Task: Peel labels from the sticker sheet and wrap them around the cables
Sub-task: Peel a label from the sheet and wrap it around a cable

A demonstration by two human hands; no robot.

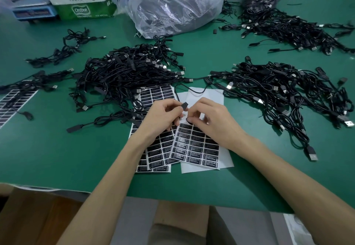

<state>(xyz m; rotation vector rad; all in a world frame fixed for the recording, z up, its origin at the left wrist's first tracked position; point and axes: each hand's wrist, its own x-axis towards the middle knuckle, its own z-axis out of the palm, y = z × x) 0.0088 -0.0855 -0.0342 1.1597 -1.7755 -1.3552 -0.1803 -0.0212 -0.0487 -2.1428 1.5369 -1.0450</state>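
**Two hands busy over the sticker sheet (194, 146)**

Far out to the left of the fingers, a strip of labels (13, 102) lies on the green table (57, 148) with stray cables across it. Closer in, still left of the fingers and beyond them, the big cable pile (130, 71) spreads wide.

The left hand (159, 118) has its fingers curled. Thumb and forefinger pinch a small black cable controller (184, 105), lifted just above the sheets.

Just beside it, the right hand (213, 121) also has curled fingers. Its thumb and fingertips are down at the top row of black labels on the sticker sheet. Whether a label is pinched between them cannot be told.

That sheet lies directly under the right fingers and runs back toward the person. It overlaps other sheets (153, 148) under the left wrist. White backing paper (211, 96) shows just beyond the fingertips.

Well apart to the right of the fingers sits a second cable pile (278, 91). Far beyond the fingers stands a clear plastic bag (172, 4), with another cable heap (288, 27) to its right.
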